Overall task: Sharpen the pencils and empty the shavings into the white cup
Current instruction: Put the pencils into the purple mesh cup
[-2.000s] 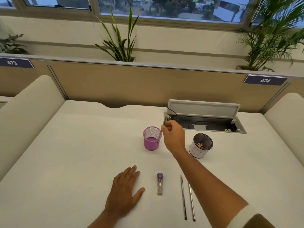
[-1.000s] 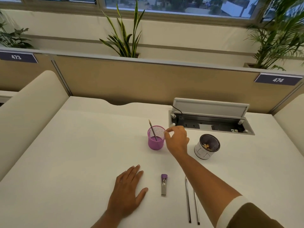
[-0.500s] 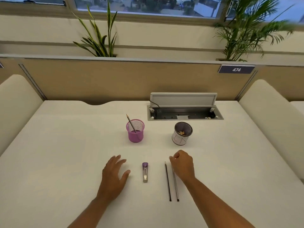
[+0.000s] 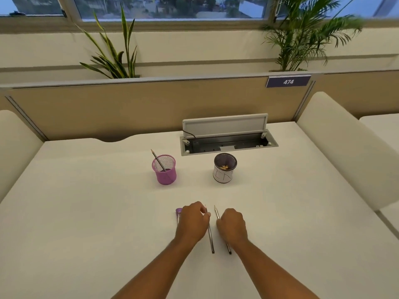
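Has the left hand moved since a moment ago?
Yes. The left hand has slid right, judged against the sharpener: it lay flat to its left, and now covers it, fingers at the nearer pencil.

White desk, beige partition, windows

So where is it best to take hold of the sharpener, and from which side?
Probably by its clear barrel, just below the purple cap, pinched across its width from above. The sharpener lies flat on the table, long axis pointing away from the person, so its two long sides are free. The left hand already covers most of it, so that hand suits.
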`<state>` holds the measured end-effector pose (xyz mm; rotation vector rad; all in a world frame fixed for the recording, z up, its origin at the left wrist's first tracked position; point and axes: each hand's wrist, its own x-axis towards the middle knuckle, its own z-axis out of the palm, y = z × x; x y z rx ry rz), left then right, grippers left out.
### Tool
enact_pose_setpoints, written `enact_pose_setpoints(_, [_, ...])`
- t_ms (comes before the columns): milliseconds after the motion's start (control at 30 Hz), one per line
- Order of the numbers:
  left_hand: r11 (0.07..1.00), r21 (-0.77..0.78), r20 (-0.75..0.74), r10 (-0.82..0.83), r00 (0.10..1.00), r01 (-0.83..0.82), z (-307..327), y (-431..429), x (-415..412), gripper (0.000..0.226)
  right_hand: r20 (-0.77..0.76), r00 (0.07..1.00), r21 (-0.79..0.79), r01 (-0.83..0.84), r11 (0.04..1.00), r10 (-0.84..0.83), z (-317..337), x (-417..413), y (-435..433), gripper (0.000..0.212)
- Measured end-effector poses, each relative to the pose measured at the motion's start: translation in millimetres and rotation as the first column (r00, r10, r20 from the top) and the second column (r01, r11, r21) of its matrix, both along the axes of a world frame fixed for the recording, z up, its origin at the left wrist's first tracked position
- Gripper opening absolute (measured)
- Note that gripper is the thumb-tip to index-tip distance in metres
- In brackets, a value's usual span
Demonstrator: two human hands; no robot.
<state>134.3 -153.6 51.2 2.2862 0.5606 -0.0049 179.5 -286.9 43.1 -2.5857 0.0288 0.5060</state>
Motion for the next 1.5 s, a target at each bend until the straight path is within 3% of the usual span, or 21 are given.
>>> enact_pose_setpoints(133, [0.997, -0.007, -0.102, 0.079, 0.992, -0.080, -11, -11, 1, 0.031, 0.000, 0.999, 0.076, 0.035, 0.996, -0.035, 4, -1, -17, 0.022])
enact_pose_setpoints(267, [0.994, 0.053, -0.188, 0.101, 0.977, -0.092, -16, -24, 3, 0.046, 0.023, 0.994, 0.181, 0.103, 0.978, -0.109, 8, 0, -35, 0.021])
enact_pose_setpoints(567, [0.966, 0.258, -0.301, 0.084, 0.950, -0.003, -19, -36, 9, 0.024, 0.037, 0.983, 0.300, 0.160, 0.940, -0.180, 20, 10, -45, 0.016])
enact_pose_setpoints(733, [0.982, 0.182, -0.316, 0.110, 0.943, -0.053, -18, -34, 15, 0.024, 0.054, 0.977, 0.349, 0.177, 0.920, -0.208, 23, 15, -44, 0.006])
enact_pose_setpoints(833, [0.971, -0.103, -0.206, 0.190, 0.960, -0.214, -10, -32, 22, 0.011, 0.099, 0.976, 0.349, 0.146, 0.926, -0.192, 25, 21, -40, 0.008])
enact_pose_setpoints(900, [0.892, -0.338, -0.151, 0.262, 0.953, -0.299, 0, -29, 25, 0.015, 0.140, 0.974, 0.351, 0.117, 0.929, -0.175, 28, 24, -34, 0.016])
enact_pose_setpoints(967, [0.840, -0.473, -0.077, 0.261, 0.962, -0.266, 9, -20, 28, 0.033, 0.168, 0.971, 0.377, 0.094, 0.921, -0.169, 35, 29, -25, 0.015])
enact_pose_setpoints(1033, [0.807, -0.540, 0.014, 0.291, 0.957, -0.238, 21, -5, 32, 0.033, 0.188, 0.967, 0.416, 0.080, 0.906, -0.172, 45, 36, -11, 0.008])
enact_pose_setpoints(1167, [0.758, -0.600, 0.200, 0.453, 0.869, -0.257, 51, 37, 44, 0.016, 0.254, 0.954, 0.489, 0.015, 0.872, -0.160, 73, 55, 24, 0.003])
enact_pose_setpoints(1267, [0.777, -0.559, 0.349, 0.538, 0.767, -0.290, 74, 76, 51, 0.019, 0.306, 0.941, 0.555, -0.054, 0.830, -0.144, 93, 70, 55, 0.006])
enact_pose_setpoints(1400, [0.753, -0.547, 0.439, 0.630, 0.641, -0.365, 92, 132, 64, 0.015, 0.375, 0.918, 0.615, -0.143, 0.776, -0.128, 121, 92, 98, 0.004])
enact_pose_setpoints(1500, [0.766, -0.503, 0.482, 0.633, 0.606, -0.400, 98, 162, 74, 0.013, 0.394, 0.909, 0.647, -0.171, 0.743, -0.134, 134, 108, 127, 0.004])
